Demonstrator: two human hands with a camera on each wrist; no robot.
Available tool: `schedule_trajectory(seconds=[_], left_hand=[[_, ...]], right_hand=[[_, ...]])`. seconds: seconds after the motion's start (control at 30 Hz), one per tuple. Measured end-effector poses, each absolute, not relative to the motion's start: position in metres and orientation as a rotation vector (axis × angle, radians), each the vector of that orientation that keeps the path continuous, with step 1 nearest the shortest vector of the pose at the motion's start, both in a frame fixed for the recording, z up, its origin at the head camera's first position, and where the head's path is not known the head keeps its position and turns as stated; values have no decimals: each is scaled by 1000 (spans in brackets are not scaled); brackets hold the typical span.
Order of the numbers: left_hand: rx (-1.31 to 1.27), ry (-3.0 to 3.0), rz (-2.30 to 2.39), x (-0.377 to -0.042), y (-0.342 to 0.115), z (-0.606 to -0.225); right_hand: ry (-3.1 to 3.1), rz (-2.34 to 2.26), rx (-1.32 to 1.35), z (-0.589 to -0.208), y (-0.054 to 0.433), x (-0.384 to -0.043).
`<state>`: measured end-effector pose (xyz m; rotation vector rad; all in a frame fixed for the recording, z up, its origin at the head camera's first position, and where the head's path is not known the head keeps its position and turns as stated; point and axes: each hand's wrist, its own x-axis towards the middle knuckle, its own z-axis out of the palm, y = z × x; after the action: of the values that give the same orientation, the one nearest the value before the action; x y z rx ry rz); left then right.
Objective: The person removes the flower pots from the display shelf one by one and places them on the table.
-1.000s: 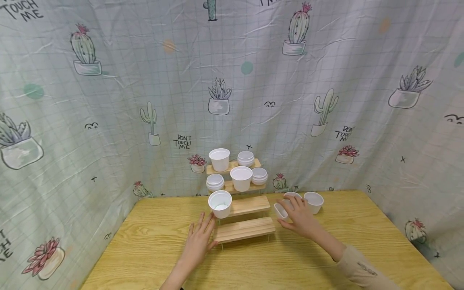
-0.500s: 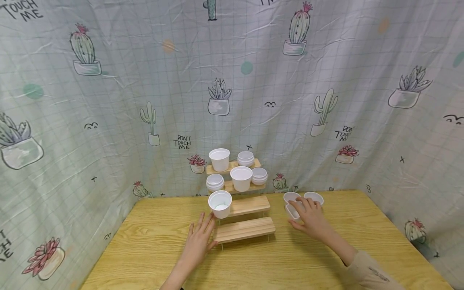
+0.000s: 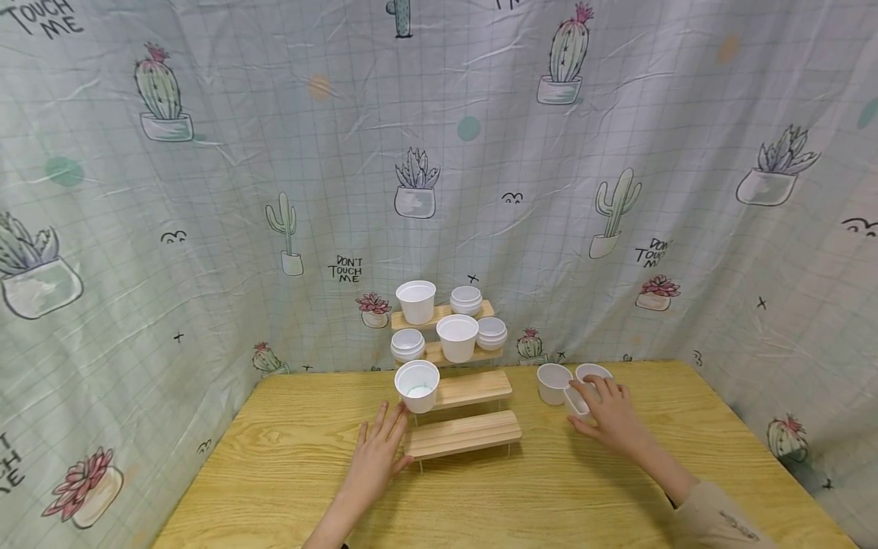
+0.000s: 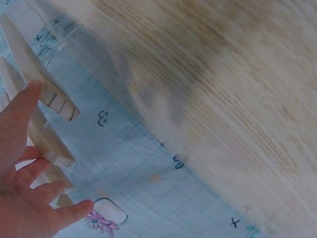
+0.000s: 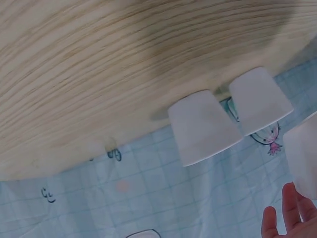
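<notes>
My right hand (image 3: 610, 415) grips a white square-rimmed plastic pot (image 3: 578, 402) above the table's right side. In the right wrist view that pot (image 5: 303, 158) is at the right edge, with fingertips against its wall. Just behind are two round white pots, one (image 3: 553, 386) to the left and one (image 3: 594, 371) partly covered by my fingers. My left hand (image 3: 376, 457), fingers spread and fairly straight, rests at the left end of a stepped wooden stand (image 3: 463, 435). The left wrist view has its fingertips touching the ends of the stand's boards (image 4: 55, 99).
A tall white pot (image 3: 417, 387) stands on the left of the stand's second-lowest step. More white pots, tall (image 3: 457, 339) and short (image 3: 408, 345), fill the upper steps. A cactus-print curtain (image 3: 439, 229) closes in the back and sides of the wooden table (image 3: 295, 427).
My right hand has moved rightward with the square-rimmed pot, away from the stand, uncovering the left round pot. My left hand has stayed at the stand.
</notes>
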<state>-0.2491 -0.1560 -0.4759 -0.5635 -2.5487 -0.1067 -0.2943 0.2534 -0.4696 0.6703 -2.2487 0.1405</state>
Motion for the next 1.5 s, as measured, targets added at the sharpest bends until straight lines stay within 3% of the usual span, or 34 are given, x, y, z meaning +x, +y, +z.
schedule_trajectory(seconds=[1.5], left_hand=[[-562,-2564,-107,-248,-155,-474]], right_hand=[[-2264,148,442,-479,324,-317]])
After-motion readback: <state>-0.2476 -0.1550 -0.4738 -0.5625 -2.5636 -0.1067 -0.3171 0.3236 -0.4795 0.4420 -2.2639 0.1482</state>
